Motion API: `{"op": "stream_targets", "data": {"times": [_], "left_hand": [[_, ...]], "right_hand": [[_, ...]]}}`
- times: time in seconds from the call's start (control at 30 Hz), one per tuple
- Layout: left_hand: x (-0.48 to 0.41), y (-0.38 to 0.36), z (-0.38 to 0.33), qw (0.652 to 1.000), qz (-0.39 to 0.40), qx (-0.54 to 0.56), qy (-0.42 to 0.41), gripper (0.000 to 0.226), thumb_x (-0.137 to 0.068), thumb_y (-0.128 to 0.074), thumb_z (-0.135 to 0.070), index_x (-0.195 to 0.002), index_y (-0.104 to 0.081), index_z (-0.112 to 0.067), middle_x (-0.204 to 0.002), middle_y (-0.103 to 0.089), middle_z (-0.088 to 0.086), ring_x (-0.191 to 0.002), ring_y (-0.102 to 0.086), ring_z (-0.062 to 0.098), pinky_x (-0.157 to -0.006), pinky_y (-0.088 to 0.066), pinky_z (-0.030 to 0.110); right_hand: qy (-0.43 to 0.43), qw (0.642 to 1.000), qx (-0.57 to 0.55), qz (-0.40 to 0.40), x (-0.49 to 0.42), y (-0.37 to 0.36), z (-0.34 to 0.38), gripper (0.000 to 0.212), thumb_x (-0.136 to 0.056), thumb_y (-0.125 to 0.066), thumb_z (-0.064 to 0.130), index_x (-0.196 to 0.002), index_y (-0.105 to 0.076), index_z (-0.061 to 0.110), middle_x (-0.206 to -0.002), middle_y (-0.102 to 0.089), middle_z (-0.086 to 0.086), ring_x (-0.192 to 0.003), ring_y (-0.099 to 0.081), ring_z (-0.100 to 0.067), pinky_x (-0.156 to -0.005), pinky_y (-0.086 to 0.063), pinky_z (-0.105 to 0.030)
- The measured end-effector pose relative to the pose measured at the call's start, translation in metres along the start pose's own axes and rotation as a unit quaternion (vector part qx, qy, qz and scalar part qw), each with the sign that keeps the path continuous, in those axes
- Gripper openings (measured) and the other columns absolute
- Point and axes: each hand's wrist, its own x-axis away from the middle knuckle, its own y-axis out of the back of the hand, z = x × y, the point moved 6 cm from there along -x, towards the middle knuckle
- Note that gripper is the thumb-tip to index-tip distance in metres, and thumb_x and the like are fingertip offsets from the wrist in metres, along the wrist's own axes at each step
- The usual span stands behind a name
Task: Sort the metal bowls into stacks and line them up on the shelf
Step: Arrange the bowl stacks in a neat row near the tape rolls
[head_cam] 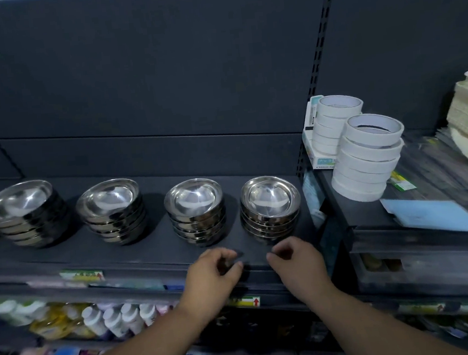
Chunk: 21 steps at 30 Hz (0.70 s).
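Metal bowls (pixel 111 213): four stacks in a row on the dark shelf (pixel 137 251). Left hand (pixel 215 273) and right hand (pixel 295 261) are apart, fingers loosely curled and holding nothing, at the shelf's near edge. They sit just near of the rightmost stack (pixel 269 211) and its neighbour stack (pixel 195 211), touching neither.

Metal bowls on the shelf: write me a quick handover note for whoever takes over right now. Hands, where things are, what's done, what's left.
Left hand: fingers loosely curled, holding nothing, over the front edge of the shelf.
Right hand: likewise empty, just in front of the rightmost stack.
Bowls: four stacks in a row on the shelf, none touching: far-left stack, second stack, third stack, rightmost stack.
Done: no loose bowl in view; the row looks lined up.
Left: probably only a check past the left edge of the view, where the shelf is cut off.
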Motion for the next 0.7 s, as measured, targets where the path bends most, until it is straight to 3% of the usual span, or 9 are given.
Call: {"op": "stream_targets", "data": {"times": [0.1, 0.2, 0.3, 0.37, 0.5, 0.63, 0.7], "left_hand": [[0.006, 0.036, 0.014, 0.994, -0.100, 0.018, 0.030, 0.016, -0.078, -0.076, -0.030, -0.079, -0.063, -0.020, -0.080, -0.068, -0.003, -0.077, -0.064, 0.012, -0.070, -0.046, 0.024], [-0.003, 0.066, 0.025, 0.986, -0.150, 0.042, 0.063, 0.038, -0.075, -0.080, -0.031, -0.101, -0.056, -0.016, -0.099, -0.066, -0.001, -0.092, -0.063, 0.017, -0.083, -0.048, 0.028], [-0.026, 0.079, 0.035, 0.991, -0.095, 0.056, 0.077, 0.090, -0.070, -0.084, -0.033, -0.143, -0.033, -0.015, -0.142, -0.048, 0.003, -0.129, -0.048, 0.020, -0.107, -0.039, 0.033], [-0.040, 0.081, 0.039, 0.994, -0.043, 0.074, 0.065, 0.112, -0.067, -0.086, -0.033, -0.152, -0.015, -0.020, -0.153, -0.034, 0.002, -0.138, -0.038, 0.019, -0.114, -0.033, 0.037], [-0.055, 0.081, 0.043, 0.992, 0.033, 0.115, 0.042, 0.120, -0.067, -0.087, -0.023, -0.154, -0.005, -0.024, -0.141, -0.035, -0.015, -0.133, -0.036, 0.006, -0.113, -0.031, 0.027], [-0.068, 0.078, 0.052, 0.982, 0.085, 0.164, 0.032, 0.127, -0.051, -0.088, -0.033, -0.153, -0.013, -0.026, -0.138, -0.052, -0.010, -0.125, -0.052, 0.007, -0.112, -0.039, 0.038], [-0.072, 0.081, 0.053, 0.981, 0.096, 0.167, 0.025, 0.119, -0.059, -0.087, -0.019, -0.153, -0.015, -0.024, -0.132, -0.056, -0.010, -0.123, -0.055, 0.009, -0.111, -0.040, 0.041]], "right_hand": [[0.028, 0.998, -0.015, 0.056, 0.008, -0.022, 0.017, 0.025, -0.081, -0.075, 0.024, -0.105, -0.070, 0.017, -0.092, -0.068, 0.009, -0.087, -0.063, -0.005, -0.085, -0.049, -0.018], [0.032, 0.991, -0.039, 0.121, 0.010, -0.046, 0.032, 0.049, -0.082, -0.076, 0.023, -0.128, -0.061, 0.016, -0.119, -0.067, 0.003, -0.101, -0.061, -0.005, -0.091, -0.047, -0.018], [0.028, 0.985, -0.068, 0.153, 0.007, -0.066, 0.048, 0.073, -0.083, -0.075, 0.019, -0.147, -0.039, 0.019, -0.142, -0.053, -0.001, -0.110, -0.053, -0.005, -0.098, -0.047, -0.025], [0.036, 0.985, -0.063, 0.158, 0.005, -0.076, 0.059, 0.086, -0.085, -0.073, 0.019, -0.153, -0.022, 0.027, -0.148, -0.045, 0.002, -0.116, -0.051, -0.006, -0.097, -0.045, -0.024], [0.059, 0.988, -0.039, 0.134, 0.002, -0.093, 0.073, 0.101, -0.085, -0.072, 0.016, -0.154, -0.001, 0.037, -0.149, -0.042, 0.004, -0.127, -0.051, -0.013, -0.104, -0.043, -0.029], [0.050, 0.992, -0.054, 0.104, -0.001, -0.109, 0.071, 0.107, -0.084, -0.072, 0.012, -0.153, 0.004, 0.041, -0.151, -0.043, 0.003, -0.125, -0.054, -0.012, -0.108, -0.044, -0.035], [0.046, 0.992, -0.071, 0.089, -0.002, -0.114, 0.070, 0.107, -0.082, -0.072, 0.011, -0.152, 0.002, 0.044, -0.151, -0.042, 0.003, -0.123, -0.056, -0.012, -0.107, -0.046, -0.039]]}}
